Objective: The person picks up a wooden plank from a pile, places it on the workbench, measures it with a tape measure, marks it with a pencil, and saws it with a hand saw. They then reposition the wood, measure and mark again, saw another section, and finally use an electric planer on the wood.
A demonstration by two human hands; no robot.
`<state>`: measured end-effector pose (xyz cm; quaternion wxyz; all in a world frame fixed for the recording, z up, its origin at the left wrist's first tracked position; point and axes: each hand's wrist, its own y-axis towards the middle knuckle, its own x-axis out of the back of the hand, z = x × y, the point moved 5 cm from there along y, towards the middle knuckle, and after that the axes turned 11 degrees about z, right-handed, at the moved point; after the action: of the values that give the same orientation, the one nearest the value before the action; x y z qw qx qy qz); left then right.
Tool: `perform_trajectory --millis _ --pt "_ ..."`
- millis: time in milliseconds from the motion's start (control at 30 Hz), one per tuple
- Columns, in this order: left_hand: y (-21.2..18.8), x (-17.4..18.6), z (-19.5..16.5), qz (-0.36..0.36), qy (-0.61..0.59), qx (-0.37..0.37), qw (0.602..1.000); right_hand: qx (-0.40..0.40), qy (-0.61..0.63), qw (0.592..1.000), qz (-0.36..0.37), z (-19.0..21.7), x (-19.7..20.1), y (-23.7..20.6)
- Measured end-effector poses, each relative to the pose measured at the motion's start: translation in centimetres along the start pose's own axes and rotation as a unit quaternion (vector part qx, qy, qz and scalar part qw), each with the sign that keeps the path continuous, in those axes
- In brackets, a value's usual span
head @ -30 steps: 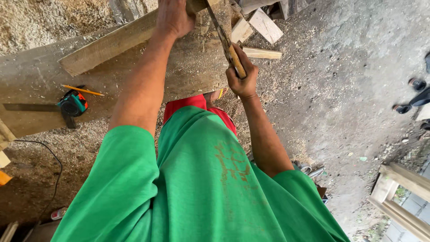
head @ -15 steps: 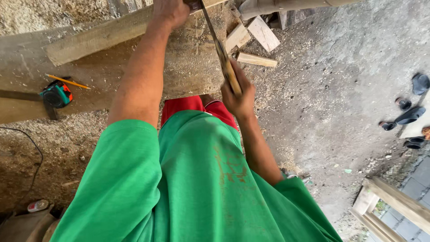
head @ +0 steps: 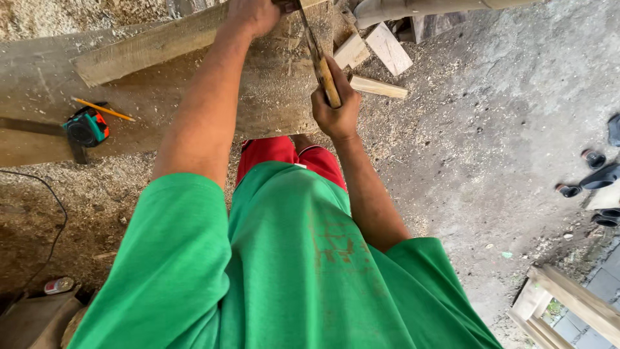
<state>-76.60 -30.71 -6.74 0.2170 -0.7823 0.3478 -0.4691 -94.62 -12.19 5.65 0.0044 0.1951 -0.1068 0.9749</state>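
Since half a second ago the right hand (head: 336, 110) has drawn back a little toward the body with the tool, and the tape measure (head: 86, 127) and pencil (head: 103, 110) now sit further in from the left edge as the view has swung. The right hand is clamped shut around the pale wooden handle of a hand tool (head: 318, 61), whose dark metal part runs up toward twelve o'clock and meets the top of the thick wooden beam (head: 278, 97); what sort of head it has I cannot tell, as it is cut off at the frame's edge. The left hand (head: 253, 14) is at about eleven o'clock from the right one, well apart from it, fingers curled down and gripping the far end of a narrower plank (head: 148, 48) that lies slanted across the beam. The tape measure, teal and orange, rests on the beam at nine o'clock, with the yellow pencil just beside it. Offcuts of wood (head: 387, 48) lie on the sawdust-strewn ground at one o'clock. Dark sandals (head: 597, 178) are scattered at three o'clock, and a pale wooden frame (head: 568, 300) sits at four o'clock.
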Motion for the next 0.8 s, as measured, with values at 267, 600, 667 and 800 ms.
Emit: perform_trajectory --millis 267,600,667,800 --pt "1.2 -1.2 -5.0 0.04 0.077 -0.026 0.996 0.022 0.062 0.998 -0.004 -1.2 0.0 -1.7" --pt "4.7 -0.3 -8.4 0.103 0.114 -0.027 0.988 0.007 -0.003 1.0 0.013 1.5 1.2 -2.4" --pt "5.4 -0.8 -9.2 0.112 0.116 -0.029 0.987 -0.008 -0.032 0.999 0.004 2.4 2.6 -5.2" --pt "6.5 -1.6 -10.2 0.13 0.125 -0.036 0.983 -0.045 -0.049 0.998 -0.006 4.0 5.3 -13.4"
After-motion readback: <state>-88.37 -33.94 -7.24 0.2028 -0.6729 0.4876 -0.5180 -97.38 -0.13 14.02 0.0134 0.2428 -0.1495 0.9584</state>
